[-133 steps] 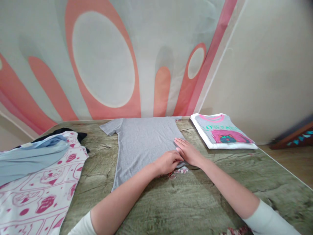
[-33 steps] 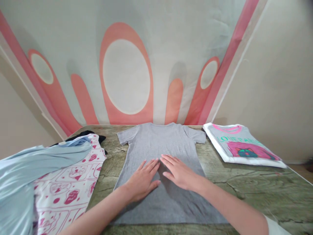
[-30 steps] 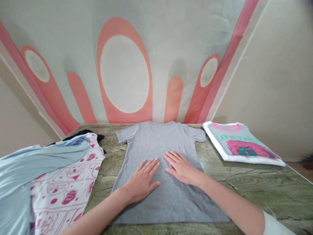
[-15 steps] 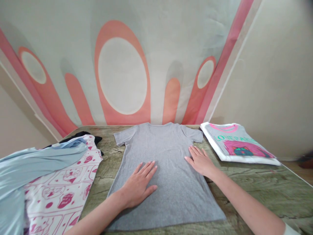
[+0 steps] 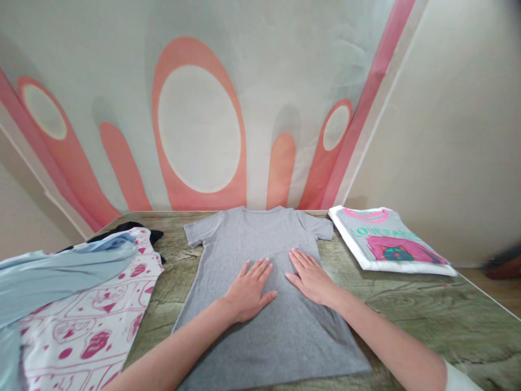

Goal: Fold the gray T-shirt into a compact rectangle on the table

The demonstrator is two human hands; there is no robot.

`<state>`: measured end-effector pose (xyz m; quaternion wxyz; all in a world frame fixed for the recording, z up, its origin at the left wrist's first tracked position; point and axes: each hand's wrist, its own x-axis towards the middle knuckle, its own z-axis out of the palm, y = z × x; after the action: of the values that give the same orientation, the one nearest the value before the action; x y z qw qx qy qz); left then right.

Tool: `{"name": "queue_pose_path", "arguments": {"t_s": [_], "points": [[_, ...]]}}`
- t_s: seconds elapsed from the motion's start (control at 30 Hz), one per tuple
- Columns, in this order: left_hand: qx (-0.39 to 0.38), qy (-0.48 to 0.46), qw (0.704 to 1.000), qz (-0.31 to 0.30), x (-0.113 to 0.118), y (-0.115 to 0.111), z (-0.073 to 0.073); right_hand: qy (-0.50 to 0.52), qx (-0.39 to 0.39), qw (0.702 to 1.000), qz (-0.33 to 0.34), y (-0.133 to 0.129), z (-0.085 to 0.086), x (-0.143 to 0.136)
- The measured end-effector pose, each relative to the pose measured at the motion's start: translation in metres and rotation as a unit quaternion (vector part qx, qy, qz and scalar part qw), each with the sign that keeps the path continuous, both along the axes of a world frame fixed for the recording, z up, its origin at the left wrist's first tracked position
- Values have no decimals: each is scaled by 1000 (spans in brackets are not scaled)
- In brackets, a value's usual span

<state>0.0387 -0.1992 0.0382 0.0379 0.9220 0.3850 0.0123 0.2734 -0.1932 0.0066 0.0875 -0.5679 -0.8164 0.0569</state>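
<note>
A grey short-sleeved T-shirt [image 5: 260,347] lies spread out on the table, its neckline at the far edge and its hem towards me. My left hand [image 5: 250,290] rests flat on the middle of the shirt, fingers stretched out. Close beside it, my right hand [image 5: 311,277] lies palm down on the same fabric, also with straight fingers. A small gap separates the two hands, and neither grips the cloth. Faint wrinkles show around them, while the shirt's left and right sleeves lie out to the sides.
On the left is a loose heap with a light blue garment [image 5: 61,277], a white and pink printed garment [image 5: 97,320] and something black [image 5: 157,237]. Folded shirts [image 5: 391,239] are stacked at the right back of the wood-patterned table [image 5: 423,309]. A decorated wall [image 5: 260,108] stands behind.
My right hand has slid left across the shirt, and my left hand has shifted slightly right and forward, so they are closer together. The view has turned slightly right.
</note>
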Motion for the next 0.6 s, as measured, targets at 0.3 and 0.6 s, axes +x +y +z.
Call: {"name": "queue_pose_path", "arguments": {"t_s": [0.3,0.6], "points": [[20,-4,1000,-3,-6,-4,-5,-51,9,993,-110,-6,-9,34],[26,-11,1000,-3,-8,-3,-10,-76,23,985,-153,-1,-7,45]]}}
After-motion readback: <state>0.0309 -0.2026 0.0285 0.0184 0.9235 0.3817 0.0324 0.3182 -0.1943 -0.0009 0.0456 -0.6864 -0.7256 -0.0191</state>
